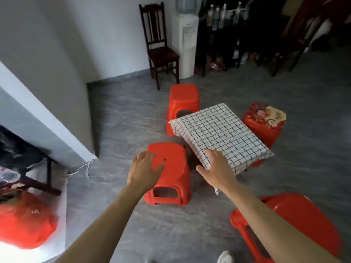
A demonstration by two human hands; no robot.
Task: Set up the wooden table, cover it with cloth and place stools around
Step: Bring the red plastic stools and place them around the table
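Head view: left hand (145,168), grip spread, fingers flat over the near red stool (171,173) just beside the table (191,158). Right hand (216,168), grip spread too, lies at the checked cloth (218,130) covering it. Three more red stools (184,99) ring the table on the grey floor (133,120).

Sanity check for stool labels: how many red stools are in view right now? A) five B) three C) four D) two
C: one stool at the table's far corner, one with a floral top on its right side, one under the left hand, and one at the bottom right by the right forearm.
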